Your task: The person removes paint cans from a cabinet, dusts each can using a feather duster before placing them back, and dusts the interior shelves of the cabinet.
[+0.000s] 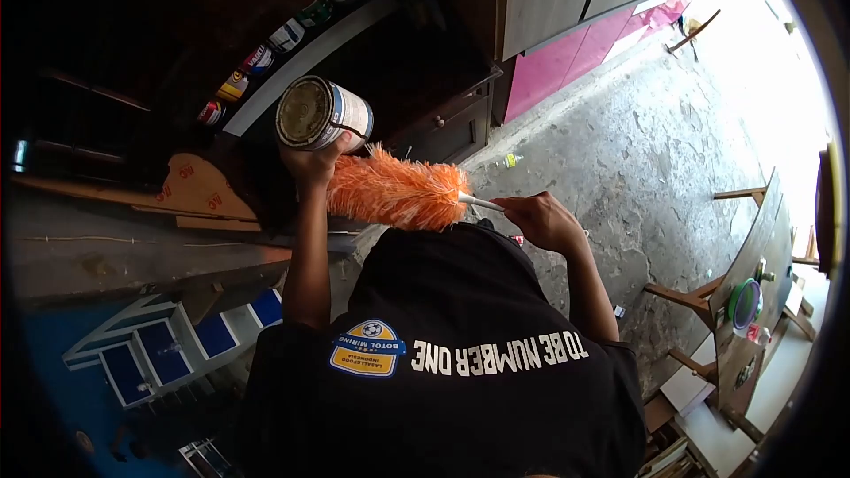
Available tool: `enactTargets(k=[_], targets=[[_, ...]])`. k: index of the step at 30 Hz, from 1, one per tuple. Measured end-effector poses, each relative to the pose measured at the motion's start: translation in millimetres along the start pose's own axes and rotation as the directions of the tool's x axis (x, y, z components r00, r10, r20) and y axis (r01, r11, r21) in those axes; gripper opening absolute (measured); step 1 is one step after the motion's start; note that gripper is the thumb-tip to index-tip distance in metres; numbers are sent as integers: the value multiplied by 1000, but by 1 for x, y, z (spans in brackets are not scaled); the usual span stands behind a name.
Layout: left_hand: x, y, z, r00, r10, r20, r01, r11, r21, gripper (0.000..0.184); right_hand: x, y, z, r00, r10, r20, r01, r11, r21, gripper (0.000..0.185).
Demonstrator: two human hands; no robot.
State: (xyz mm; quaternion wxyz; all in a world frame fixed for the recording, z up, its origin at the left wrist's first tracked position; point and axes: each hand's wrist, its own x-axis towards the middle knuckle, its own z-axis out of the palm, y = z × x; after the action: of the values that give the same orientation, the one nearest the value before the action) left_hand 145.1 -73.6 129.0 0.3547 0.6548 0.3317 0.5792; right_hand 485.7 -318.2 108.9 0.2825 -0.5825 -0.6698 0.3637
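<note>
My left hand [316, 162] is closed round a paint can [305, 113], which is tilted so that one round end faces me. The can has a white and blue label and a dirty, stained end. In my right hand [546, 219] is the thin pale handle of a feather duster [398, 190]. Its fluffy orange head lies crosswise in front of my shirt, with its far end close below the can and my left wrist. Whether the fibres touch the can, I cannot tell.
Several small cans [258, 60] line a dark shelf [305, 57] at the upper left. A drawer cabinet [443, 121] stands ahead. Worn concrete floor [611, 159] stretches to the right, where a wooden table [744, 301] bears a green and purple basin [745, 303]. Blue and white shelving [168, 350] is at lower left.
</note>
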Motion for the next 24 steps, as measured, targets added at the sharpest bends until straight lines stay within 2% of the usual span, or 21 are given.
enactTargets(k=[1,3,5,7,9,10,11,12,13,17,19,21,22,24], targets=[[-2,2,-3,1000,-21,-14,21,1000,-7,89,2,2,1,1000,-14,15,14,1000,-7,32],[-7,-3,-10,999,-7,-49,10,999,53,90,5,0,8,989,-32,-145,35,999,19,30],[-11,-4,-18,998,25,-59,-15,986,165,88,6,-11,0,995,-9,-98,9,1000,4,30],[-15,0,-21,995,-2,-98,14,992,124,86,12,-14,-6,999,12,-53,-13,1000,-16,29],[-19,8,-24,996,-30,-85,36,997,69,82,16,-3,-12,994,49,-102,-54,998,-41,30],[-23,9,-27,993,-30,-115,40,996,84,82,19,-6,-15,990,95,-103,-103,992,-70,31],[-26,11,-31,992,-43,-118,61,987,148,82,23,-5,-14,994,75,-76,-81,994,-75,31],[-29,11,-36,991,-58,-120,83,974,210,83,26,-8,-12,987,20,-158,-32,997,-72,31],[-30,11,-40,992,-50,-117,70,982,174,85,29,-13,-10,970,-32,-242,15,997,-72,31],[-39,6,-45,977,-76,-197,109,981,160,86,34,-38,15,979,-29,-200,35,999,28,32],[-41,5,-46,944,-121,-307,140,989,40,88,36,-33,34,986,-97,-136,101,995,17,32],[-40,15,-52,942,-146,-301,161,987,26,88,39,-25,51,994,54,-96,-58,998,-33,31],[-39,22,-55,944,-171,-282,182,983,11,89,42,-21,53,997,20,-75,-27,994,-102,32],[-37,28,-64,948,-163,-272,177,984,27,90,42,-23,53,995,51,-86,-58,995,-85,32]])
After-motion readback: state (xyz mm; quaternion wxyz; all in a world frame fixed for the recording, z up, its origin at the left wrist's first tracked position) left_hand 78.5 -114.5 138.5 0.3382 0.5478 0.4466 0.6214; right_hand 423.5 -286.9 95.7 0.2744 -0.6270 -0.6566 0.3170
